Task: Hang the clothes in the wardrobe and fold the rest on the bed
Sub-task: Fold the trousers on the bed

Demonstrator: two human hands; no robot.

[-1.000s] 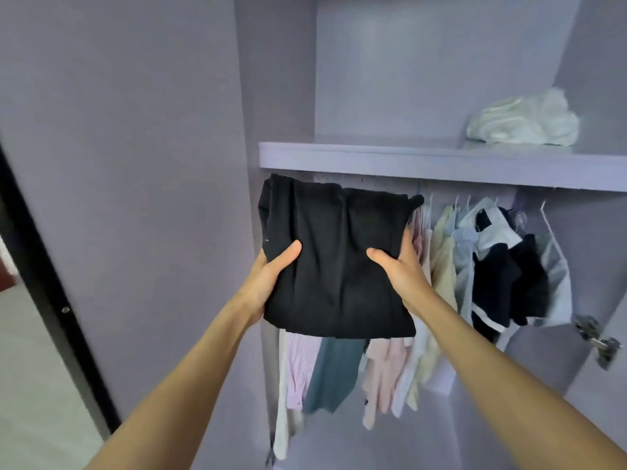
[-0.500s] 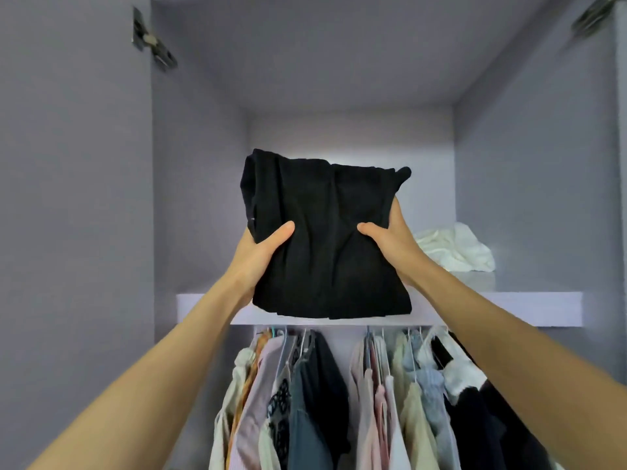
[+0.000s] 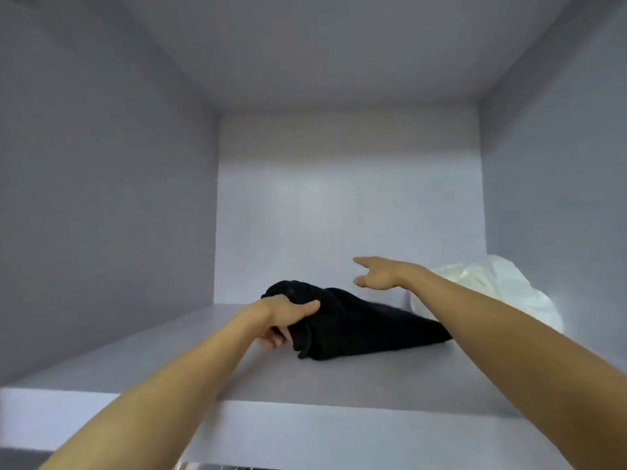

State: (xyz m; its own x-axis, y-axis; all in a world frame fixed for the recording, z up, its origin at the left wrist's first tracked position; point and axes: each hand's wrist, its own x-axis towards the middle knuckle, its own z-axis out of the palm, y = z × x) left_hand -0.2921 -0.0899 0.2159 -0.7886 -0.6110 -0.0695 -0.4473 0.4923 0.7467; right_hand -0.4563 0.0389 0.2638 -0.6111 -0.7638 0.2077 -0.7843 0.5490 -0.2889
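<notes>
Head view: folded black garment (image 3: 366,329) lying mid-shelf (image 3: 169,354), long axis running left-right, gripped at its left end by left hand (image 3: 285,313); right hand (image 3: 380,274) spread loose above it.

No readable text, labels, brands, numbers or signs anywhere in view. Wardrobe walls, shelf, black garment, white bundle: all plain, unmarked.
</notes>
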